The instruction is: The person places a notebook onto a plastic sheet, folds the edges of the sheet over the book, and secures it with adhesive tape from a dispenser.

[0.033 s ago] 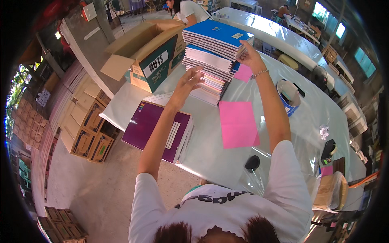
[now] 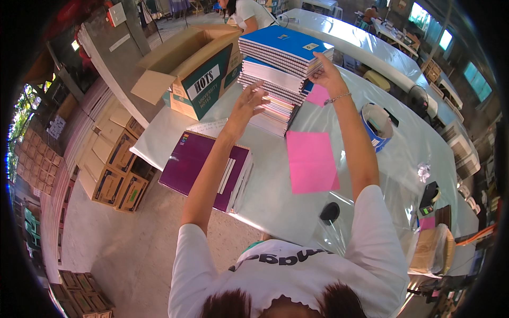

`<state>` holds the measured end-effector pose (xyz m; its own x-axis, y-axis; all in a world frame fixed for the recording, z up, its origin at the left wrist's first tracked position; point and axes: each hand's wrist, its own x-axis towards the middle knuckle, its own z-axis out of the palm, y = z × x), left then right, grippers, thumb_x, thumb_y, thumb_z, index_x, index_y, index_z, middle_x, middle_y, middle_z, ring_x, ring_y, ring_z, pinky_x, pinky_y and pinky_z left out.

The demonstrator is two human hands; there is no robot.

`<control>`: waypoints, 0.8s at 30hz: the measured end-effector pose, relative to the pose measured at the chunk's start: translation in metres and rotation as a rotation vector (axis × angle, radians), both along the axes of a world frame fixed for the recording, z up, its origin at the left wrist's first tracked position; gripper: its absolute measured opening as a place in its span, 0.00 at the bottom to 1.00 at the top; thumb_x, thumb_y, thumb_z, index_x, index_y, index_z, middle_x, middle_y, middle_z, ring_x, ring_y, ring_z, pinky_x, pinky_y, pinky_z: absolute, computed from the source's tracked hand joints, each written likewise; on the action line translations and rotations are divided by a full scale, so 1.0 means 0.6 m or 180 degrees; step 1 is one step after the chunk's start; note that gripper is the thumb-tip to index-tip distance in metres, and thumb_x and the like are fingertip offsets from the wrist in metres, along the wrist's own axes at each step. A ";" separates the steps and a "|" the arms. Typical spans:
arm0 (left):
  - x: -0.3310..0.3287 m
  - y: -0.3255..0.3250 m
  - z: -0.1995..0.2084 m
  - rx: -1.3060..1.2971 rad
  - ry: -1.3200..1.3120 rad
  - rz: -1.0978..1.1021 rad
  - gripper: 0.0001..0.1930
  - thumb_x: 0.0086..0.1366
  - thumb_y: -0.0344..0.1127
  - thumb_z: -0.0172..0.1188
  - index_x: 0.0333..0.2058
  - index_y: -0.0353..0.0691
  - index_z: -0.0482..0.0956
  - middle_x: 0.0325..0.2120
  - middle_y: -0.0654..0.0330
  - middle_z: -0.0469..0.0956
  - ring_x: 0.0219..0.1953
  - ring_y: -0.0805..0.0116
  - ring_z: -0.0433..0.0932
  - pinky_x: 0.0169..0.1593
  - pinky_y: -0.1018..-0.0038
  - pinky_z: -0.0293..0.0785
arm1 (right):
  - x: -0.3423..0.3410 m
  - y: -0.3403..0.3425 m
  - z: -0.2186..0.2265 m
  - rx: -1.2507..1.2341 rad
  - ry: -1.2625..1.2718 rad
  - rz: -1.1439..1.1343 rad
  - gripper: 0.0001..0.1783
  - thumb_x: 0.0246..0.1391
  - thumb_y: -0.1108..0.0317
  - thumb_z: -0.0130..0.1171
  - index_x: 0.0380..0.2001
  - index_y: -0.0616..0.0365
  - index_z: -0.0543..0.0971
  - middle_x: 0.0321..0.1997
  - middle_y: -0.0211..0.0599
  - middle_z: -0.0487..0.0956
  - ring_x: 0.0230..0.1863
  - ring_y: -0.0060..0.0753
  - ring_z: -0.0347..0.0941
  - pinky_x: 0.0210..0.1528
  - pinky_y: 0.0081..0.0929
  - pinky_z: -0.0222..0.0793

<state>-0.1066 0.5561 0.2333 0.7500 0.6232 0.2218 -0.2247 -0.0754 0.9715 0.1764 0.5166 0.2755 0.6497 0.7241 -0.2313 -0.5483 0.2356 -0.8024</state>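
Observation:
A tall stack of spiral notebooks [image 2: 281, 45] with blue covers on top stands on the table in front of me. My right hand [image 2: 327, 77], a chain bracelet at its wrist, is at the upper right edge of the stack, its bent fingers against the notebooks. At the left side of the stack is my left hand [image 2: 247, 110], its fingers loosely curved and apart, close to the lower notebooks. Below my left forearm lies a pile of purple notebooks [image 2: 183, 161], partly hidden by the arm. A pink sheet [image 2: 312, 164] lies between my forearms.
An open cardboard carton [image 2: 183, 100] stands left of the stack. To the right are a round blue container [image 2: 377, 142], a black rounded object [image 2: 330, 212] and a tape dispenser [image 2: 428, 199]. Cartons [image 2: 114, 169] are piled on the floor at left. Another person [image 2: 252, 16] bends beyond the carton.
Almost nothing differs. Both hands stay at the stack, with only a very slight shift of my fingers.

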 end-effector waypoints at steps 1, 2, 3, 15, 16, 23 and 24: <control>0.016 0.001 -0.002 -0.0316 -0.0111 0.0011 0.37 0.63 0.59 0.53 0.61 0.37 0.57 0.52 0.50 0.67 0.52 0.60 0.71 0.56 0.66 0.66 | -0.019 -0.010 -0.002 0.0015 -0.0042 -0.0071 0.33 0.39 0.57 0.73 0.45 0.57 0.69 0.41 0.40 0.71 0.41 0.36 0.68 0.44 0.35 0.68; 0.028 0.003 0.006 -0.0599 -0.0223 0.0033 0.42 0.62 0.61 0.54 0.62 0.35 0.53 0.53 0.47 0.66 0.52 0.58 0.71 0.57 0.65 0.66 | -0.038 -0.019 -0.004 0.0062 -0.0087 -0.0130 0.32 0.39 0.55 0.73 0.44 0.58 0.69 0.40 0.40 0.72 0.40 0.34 0.69 0.42 0.33 0.68; 0.038 0.005 0.013 -0.0884 -0.0333 0.0048 0.46 0.60 0.63 0.54 0.63 0.33 0.49 0.54 0.45 0.64 0.52 0.57 0.71 0.58 0.64 0.66 | -0.058 -0.031 -0.009 0.0138 -0.0165 -0.0033 0.30 0.40 0.54 0.72 0.43 0.56 0.70 0.38 0.38 0.73 0.38 0.34 0.69 0.41 0.32 0.68; 0.077 0.013 0.060 -0.1390 -0.0757 0.0075 0.38 0.54 0.42 0.66 0.57 0.28 0.60 0.51 0.41 0.67 0.53 0.52 0.69 0.53 0.65 0.70 | -0.001 -0.259 -0.104 -0.0454 -0.2263 0.0236 0.41 0.58 0.30 0.37 0.52 0.57 0.71 0.47 0.38 0.72 0.45 0.30 0.70 0.50 0.32 0.65; 0.075 0.000 0.059 -0.1407 -0.0814 0.0075 0.38 0.53 0.42 0.67 0.57 0.28 0.60 0.51 0.42 0.67 0.52 0.52 0.69 0.52 0.65 0.70 | 0.020 -0.262 -0.102 -0.0383 -0.2381 -0.0209 0.43 0.57 0.29 0.35 0.56 0.57 0.70 0.53 0.39 0.71 0.48 0.32 0.70 0.54 0.34 0.63; 0.021 -0.141 0.026 -0.0825 -0.0402 0.0368 0.41 0.53 0.46 0.65 0.59 0.30 0.56 0.47 0.44 0.69 0.49 0.57 0.74 0.46 0.69 0.78 | -0.024 -0.292 -0.085 0.0211 -0.0826 0.1834 0.53 0.49 0.29 0.50 0.63 0.66 0.58 0.64 0.51 0.63 0.61 0.47 0.63 0.63 0.39 0.58; 0.001 -0.163 0.024 -0.0834 -0.0289 0.0444 0.42 0.53 0.45 0.65 0.60 0.30 0.54 0.48 0.43 0.68 0.50 0.55 0.73 0.48 0.67 0.77 | -0.058 -0.309 -0.076 -0.0009 -0.1168 0.1897 0.53 0.48 0.31 0.53 0.62 0.67 0.58 0.63 0.52 0.63 0.62 0.47 0.62 0.64 0.38 0.58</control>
<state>-0.1058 0.4581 0.2479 0.6377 0.7635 0.1022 -0.3165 0.1388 0.9384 0.1414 0.3310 0.2300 0.1786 0.9810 -0.0755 -0.2768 -0.0235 -0.9606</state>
